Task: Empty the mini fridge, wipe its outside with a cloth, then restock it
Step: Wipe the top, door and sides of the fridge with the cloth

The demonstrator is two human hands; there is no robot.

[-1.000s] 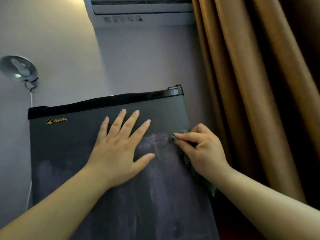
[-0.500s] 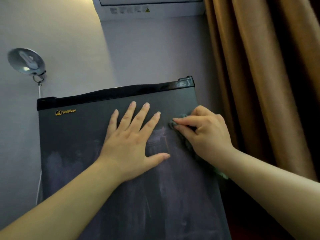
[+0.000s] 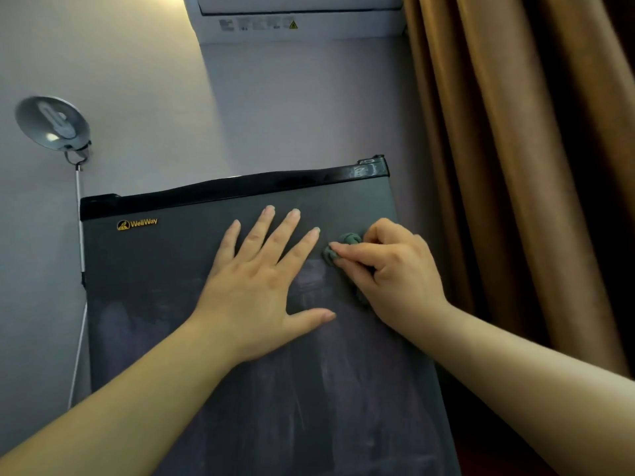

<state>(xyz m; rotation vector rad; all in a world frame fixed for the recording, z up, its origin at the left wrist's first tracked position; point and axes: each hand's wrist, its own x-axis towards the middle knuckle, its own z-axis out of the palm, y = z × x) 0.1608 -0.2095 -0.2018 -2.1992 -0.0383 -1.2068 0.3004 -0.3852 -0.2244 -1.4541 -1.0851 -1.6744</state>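
Head view shows a streak-smeared dark mini fridge (image 3: 154, 286), left hand (image 3: 261, 290) spread flat, right hand (image 3: 398, 273) pinching bunched cloth (image 3: 347, 240).

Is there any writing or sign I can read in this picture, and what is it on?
"WellWay" logo, yellow, with a small emblem: upper left of the mini fridge door.
Yellow warning triangle: on the air conditioner; its symbol is unreadable.
Labels beside the triangle: too small and blurred to read.
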